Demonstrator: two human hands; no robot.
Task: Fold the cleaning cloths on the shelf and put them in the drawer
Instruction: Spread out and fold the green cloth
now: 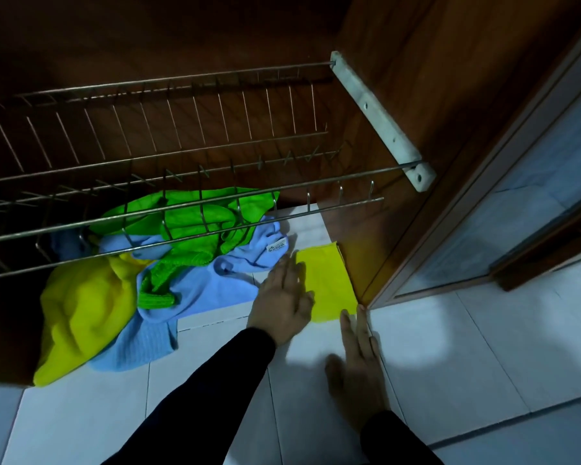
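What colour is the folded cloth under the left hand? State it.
Yellow; the folded cloth under the left hand shows in the head view.

yellow folded cloth [329,280], green cloth [195,223], blue cloth [222,280], white tiles [450,347]

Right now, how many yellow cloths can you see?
2. A folded yellow cloth lies flat by the cabinet wall under the left hand; a crumpled yellow cloth sits at the pile's left. Others may be buried.

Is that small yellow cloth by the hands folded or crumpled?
Folded: the small yellow cloth lies flat as a neat rectangle with straight edges, left hand on it.
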